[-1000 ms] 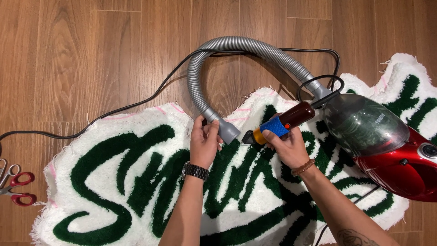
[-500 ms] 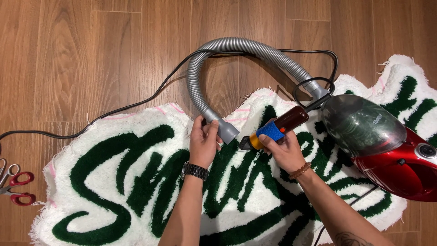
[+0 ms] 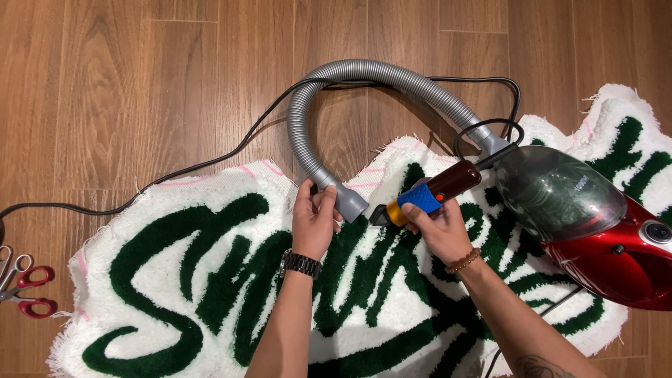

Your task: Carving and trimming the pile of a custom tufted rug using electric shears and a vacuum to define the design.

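Observation:
A white tufted rug (image 3: 210,280) with dark green script lies on the wooden floor. My left hand (image 3: 313,220), with a black watch on the wrist, grips the grey nozzle end of a ribbed grey vacuum hose (image 3: 329,91) and presses it onto the rug. My right hand (image 3: 437,224) holds an electric trimmer (image 3: 430,196) with a blue grip, yellow band and dark brown body, its black head right beside the nozzle. The hose arcs over the floor to a red vacuum cleaner (image 3: 595,231) lying on the rug at the right.
A black power cable (image 3: 210,164) runs across the floor from the left edge to the vacuum. Red-handled scissors (image 3: 28,294) and a smaller metal pair lie at the left edge. The rug's ragged border shows pink markings.
Both hands with nozzle and trimmer have shifted slightly along the rug; the trimmer's head stays close to the nozzle. The vacuum has not moved.

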